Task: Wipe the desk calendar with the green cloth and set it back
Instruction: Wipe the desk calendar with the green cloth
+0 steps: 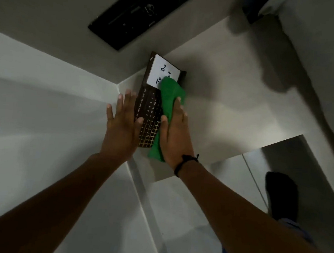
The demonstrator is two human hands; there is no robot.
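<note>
The desk calendar (149, 113) is a dark brown board with gold numbers and a white "To Do" panel, standing in the corner of a white counter. My right hand (176, 135) presses the green cloth (169, 98) flat against the calendar's right side. The cloth covers part of the white panel and the date grid. My left hand (122, 126) lies with fingers spread against the calendar's left edge, steadying it. A dark band circles my right wrist.
A white counter (233, 111) runs to the right of the calendar. A black flat panel (141, 14) hangs on the wall above. White walls meet at the corner on the left. Below the counter, a dark-socked foot (280, 195) stands on the floor.
</note>
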